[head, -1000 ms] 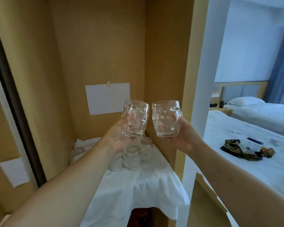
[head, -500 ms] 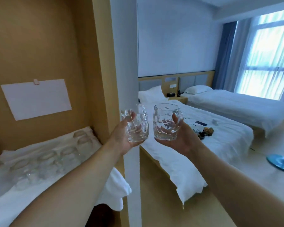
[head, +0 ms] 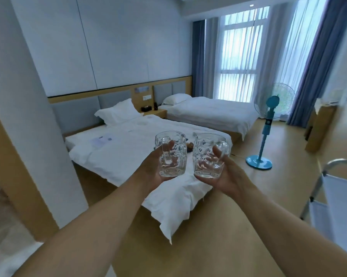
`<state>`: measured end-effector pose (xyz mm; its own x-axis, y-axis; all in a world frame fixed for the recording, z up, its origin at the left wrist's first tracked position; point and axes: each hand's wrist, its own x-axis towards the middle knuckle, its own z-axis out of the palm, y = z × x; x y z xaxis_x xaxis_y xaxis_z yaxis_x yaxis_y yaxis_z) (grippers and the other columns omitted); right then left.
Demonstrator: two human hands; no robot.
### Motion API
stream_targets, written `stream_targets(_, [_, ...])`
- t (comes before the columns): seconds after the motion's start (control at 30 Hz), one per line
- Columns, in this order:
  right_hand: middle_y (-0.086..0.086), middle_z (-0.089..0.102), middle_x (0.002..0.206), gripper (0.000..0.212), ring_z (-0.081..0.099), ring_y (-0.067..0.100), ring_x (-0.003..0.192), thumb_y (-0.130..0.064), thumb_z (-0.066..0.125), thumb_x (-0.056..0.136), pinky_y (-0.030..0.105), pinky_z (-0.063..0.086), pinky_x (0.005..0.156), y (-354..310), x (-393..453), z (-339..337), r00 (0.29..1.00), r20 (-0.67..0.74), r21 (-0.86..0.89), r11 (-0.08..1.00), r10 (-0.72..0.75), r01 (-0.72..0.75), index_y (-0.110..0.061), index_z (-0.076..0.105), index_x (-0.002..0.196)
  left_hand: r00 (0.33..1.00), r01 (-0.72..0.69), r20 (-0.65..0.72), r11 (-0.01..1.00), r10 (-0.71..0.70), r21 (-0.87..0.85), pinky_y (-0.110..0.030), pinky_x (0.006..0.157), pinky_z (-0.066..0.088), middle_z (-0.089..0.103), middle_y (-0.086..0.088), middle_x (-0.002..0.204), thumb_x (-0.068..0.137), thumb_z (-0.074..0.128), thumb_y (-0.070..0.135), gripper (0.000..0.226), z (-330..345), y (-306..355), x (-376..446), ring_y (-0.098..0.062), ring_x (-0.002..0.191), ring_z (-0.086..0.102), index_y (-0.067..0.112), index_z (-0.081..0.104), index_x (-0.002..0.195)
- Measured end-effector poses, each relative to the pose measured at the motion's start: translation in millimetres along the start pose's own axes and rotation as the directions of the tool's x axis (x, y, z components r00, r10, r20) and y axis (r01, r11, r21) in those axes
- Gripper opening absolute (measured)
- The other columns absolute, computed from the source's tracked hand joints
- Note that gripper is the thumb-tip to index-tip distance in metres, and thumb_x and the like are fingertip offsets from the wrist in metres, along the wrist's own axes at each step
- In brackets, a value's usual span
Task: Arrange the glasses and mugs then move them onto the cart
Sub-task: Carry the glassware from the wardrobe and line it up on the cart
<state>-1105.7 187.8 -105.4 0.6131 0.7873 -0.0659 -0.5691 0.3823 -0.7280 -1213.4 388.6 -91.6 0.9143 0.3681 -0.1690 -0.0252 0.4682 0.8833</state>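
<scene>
Left mug: clear glass, dimpled pattern; right mug: clear, same dimples; bed behind both grips: white linen; fan right of the grips: blue; curtains: blue; floor below: tan.

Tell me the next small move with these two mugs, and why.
Probably keep turning right and carry both toward the cart at the frame's right edge. The left hand grips one glass mug and the right hand grips the other mug, both upright in the air, with nothing yet set down.
</scene>
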Motion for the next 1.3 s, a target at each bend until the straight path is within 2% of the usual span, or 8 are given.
stream_targets(0.13, [0.021, 0.065, 0.130, 0.079, 0.062, 0.041, 0.121, -0.022, 0.096, 0.059, 0.064, 0.044, 0.104, -30, -8, -41, 0.980, -0.173, -0.001, 0.995, -0.096, 0.098, -0.007, 0.065, 0.130, 0.994, 0.079, 0.070, 0.995, -0.083, 0.056, -0.058, 0.097, 0.054, 0.066, -0.016, 0.132, 0.055, 0.097, 0.041, 0.092, 47, -17, 51, -0.036, 0.114, 0.068, 0.017, 0.061, 0.137])
stream_targets(0.27, [0.019, 0.068, 0.124, 0.045, 0.069, 0.038, 0.108, -0.023, 0.076, 0.081, 0.064, 0.047, 0.100, -61, -15, -85, 0.939, -0.286, 0.003, 0.980, -0.192, 0.201, -0.010, 0.066, 0.123, 0.966, 0.171, 0.183, 0.983, -0.180, 0.065, -0.054, 0.105, 0.049, 0.072, -0.014, 0.106, 0.075, 0.082, 0.036, 0.029, 99, -33, 102, -0.033, 0.100, 0.069, 0.012, 0.084, 0.092])
stream_targets(0.37, [0.017, 0.073, 0.112, 0.032, 0.073, 0.035, 0.095, -0.025, 0.072, 0.085, 0.062, 0.050, 0.096, -87, -15, -116, 0.876, -0.405, -0.031, 0.961, -0.263, 0.274, -0.010, 0.069, 0.113, 0.915, 0.225, 0.317, 0.968, -0.249, 0.111, -0.049, 0.105, 0.050, 0.061, -0.015, 0.122, 0.066, 0.092, 0.040, 0.081, 132, -47, 154, -0.033, 0.108, 0.061, 0.009, 0.064, 0.135])
stream_targets(0.47, [0.014, 0.075, 0.098, 0.024, 0.071, 0.033, 0.089, -0.026, 0.071, 0.085, 0.063, 0.046, 0.101, -117, -13, -143, 0.818, -0.482, -0.068, 0.944, -0.314, 0.322, -0.011, 0.070, 0.104, 0.850, 0.227, 0.441, 0.956, -0.287, 0.186, -0.047, 0.094, 0.053, 0.062, -0.012, 0.126, 0.055, 0.097, 0.044, 0.102, 172, -60, 202, -0.032, 0.103, 0.065, 0.013, 0.057, 0.143])
stream_targets(0.63, [0.013, 0.072, 0.094, 0.029, 0.069, 0.034, 0.093, -0.028, 0.074, 0.086, 0.064, 0.046, 0.101, -158, -3, -183, 0.705, -0.600, -0.088, 0.908, -0.377, 0.410, -0.010, 0.068, 0.108, 0.796, 0.194, 0.517, 0.942, -0.315, 0.274, -0.050, 0.090, 0.057, 0.065, -0.015, 0.132, 0.054, 0.095, 0.049, 0.087, 231, -82, 266, -0.033, 0.111, 0.067, 0.023, 0.066, 0.132])
stream_targets(0.83, [0.021, 0.064, 0.128, 0.064, 0.062, 0.040, 0.117, -0.030, 0.079, 0.082, 0.063, 0.042, 0.108, -178, -6, -228, 0.591, -0.718, -0.094, 0.892, -0.368, 0.442, -0.009, 0.058, 0.138, 0.689, 0.247, 0.591, 0.903, -0.419, 0.352, -0.044, 0.082, 0.057, 0.072, -0.011, 0.106, 0.046, 0.091, 0.044, 0.068, 289, -111, 307, -0.027, 0.089, 0.070, 0.024, 0.073, 0.109])
stream_targets(1.07, [0.017, 0.074, 0.096, 0.028, 0.073, 0.035, 0.083, -0.026, 0.071, 0.083, 0.059, 0.055, 0.083, -198, -18, -272, 0.505, -0.768, -0.104, 0.855, -0.393, 0.508, -0.009, 0.067, 0.106, 0.568, 0.307, 0.639, 0.854, -0.518, 0.420, -0.042, 0.080, 0.056, 0.072, -0.006, 0.088, 0.060, 0.085, 0.040, 0.055, 345, -153, 340, -0.023, 0.077, 0.069, 0.023, 0.069, 0.109])
stream_targets(1.3, [0.019, 0.072, 0.111, 0.041, 0.067, 0.041, 0.108, -0.028, 0.077, 0.082, 0.062, 0.047, 0.103, -235, -21, -349, 0.429, -0.801, -0.152, 0.835, -0.417, 0.529, -0.008, 0.066, 0.117, 0.539, 0.246, 0.641, 0.830, -0.547, 0.501, -0.041, 0.078, 0.058, 0.070, -0.007, 0.098, 0.049, 0.092, 0.043, 0.074, 408, -192, 383, -0.024, 0.081, 0.069, 0.019, 0.067, 0.114])
